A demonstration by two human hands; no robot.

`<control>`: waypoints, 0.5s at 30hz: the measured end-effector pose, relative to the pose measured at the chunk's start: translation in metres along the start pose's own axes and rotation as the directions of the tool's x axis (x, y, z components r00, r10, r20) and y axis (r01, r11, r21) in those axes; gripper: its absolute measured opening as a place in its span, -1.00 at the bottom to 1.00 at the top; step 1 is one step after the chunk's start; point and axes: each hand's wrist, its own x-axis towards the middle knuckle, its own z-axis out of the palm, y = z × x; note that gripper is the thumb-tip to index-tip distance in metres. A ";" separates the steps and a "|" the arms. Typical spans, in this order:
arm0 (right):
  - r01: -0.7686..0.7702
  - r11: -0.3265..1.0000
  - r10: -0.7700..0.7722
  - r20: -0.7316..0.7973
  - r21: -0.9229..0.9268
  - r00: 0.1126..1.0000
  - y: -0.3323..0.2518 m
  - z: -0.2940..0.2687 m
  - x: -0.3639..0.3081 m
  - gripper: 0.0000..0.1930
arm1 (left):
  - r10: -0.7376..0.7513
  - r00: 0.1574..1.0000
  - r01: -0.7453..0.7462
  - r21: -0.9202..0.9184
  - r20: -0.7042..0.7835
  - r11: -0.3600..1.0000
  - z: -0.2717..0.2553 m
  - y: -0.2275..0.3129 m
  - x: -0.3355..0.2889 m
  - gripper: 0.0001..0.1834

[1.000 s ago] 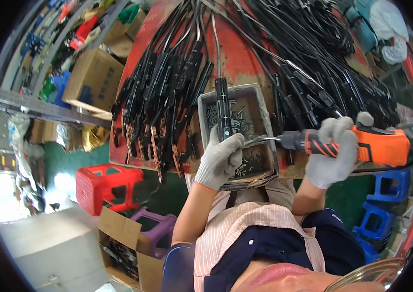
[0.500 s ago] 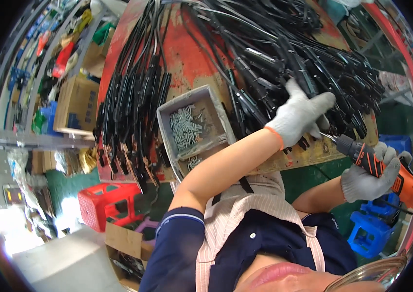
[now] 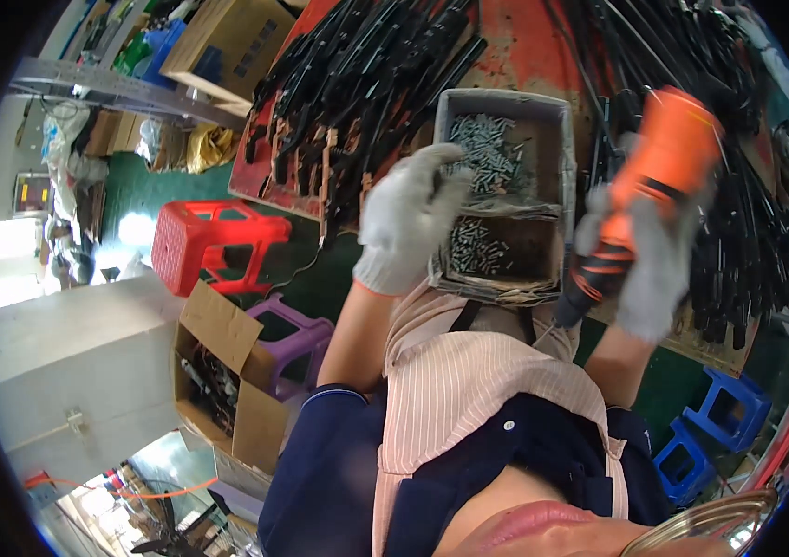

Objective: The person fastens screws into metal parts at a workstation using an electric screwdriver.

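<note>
My left hand (image 3: 410,215), in a white knitted glove with an orange cuff edge, hovers at the left wall of a grey two-compartment box (image 3: 552,104). Its fingers are bent and apart, with nothing visible between them. Small silver screws (image 3: 489,158) lie in the box's far compartment, and more screws (image 3: 476,251) in the near one. In my gloved right hand (image 3: 652,269) is an orange and black power screwdriver (image 3: 668,153), gripped just right of the box. Its bit end points down toward my apron; hand and tool are blurred by motion.
Black cable assemblies with copper-coloured ends (image 3: 366,84) are heaped on the red worn table (image 3: 524,46), left of the box. More black assemblies (image 3: 738,241) lie right. A red stool (image 3: 213,246), a purple stool (image 3: 297,343), an open carton (image 3: 227,371) and blue stools (image 3: 729,408) stand below.
My left hand has left the black assemblies on the right and come back to the screw box. The power screwdriver has swung up and inward. My view has shifted.
</note>
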 end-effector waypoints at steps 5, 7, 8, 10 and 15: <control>-0.198 0.904 0.285 0.189 -0.379 0.940 0.056 0.013 0.052 -0.17 | 0.183 0.982 -0.141 0.505 -0.034 0.852 -0.019 -0.050 -0.014 -0.82; 0.177 0.740 0.013 0.276 -0.649 0.961 0.095 -0.007 0.075 -0.21 | 0.252 0.965 -0.241 0.600 0.067 0.763 -0.006 -0.047 -0.010 -0.79; 0.491 0.397 -0.207 0.446 -0.776 0.871 0.103 -0.015 0.081 -0.24 | 0.248 0.967 -0.234 0.584 0.058 0.777 0.006 -0.052 -0.006 -0.79; 0.502 0.254 -0.252 0.444 -0.827 0.860 0.086 -0.001 0.078 -0.27 | 0.262 0.965 -0.188 0.683 -0.005 0.705 0.034 -0.080 0.004 -0.73; 0.575 0.085 -0.464 0.479 -0.814 0.746 0.075 -0.009 0.068 -0.34 | 0.299 0.946 -0.267 0.826 0.126 0.496 0.055 -0.129 0.017 -0.73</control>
